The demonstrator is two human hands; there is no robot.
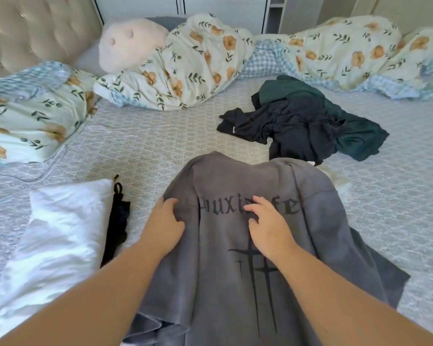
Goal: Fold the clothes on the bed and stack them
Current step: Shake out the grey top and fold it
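Grey printed shirt (235,258) spread near bed edge; dark navy and green clothes (305,126) heaped beyond.

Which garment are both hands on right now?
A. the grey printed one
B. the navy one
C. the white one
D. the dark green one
A: the left hand and right hand both rest on the grey printed garment, fingers curled into its fabric.
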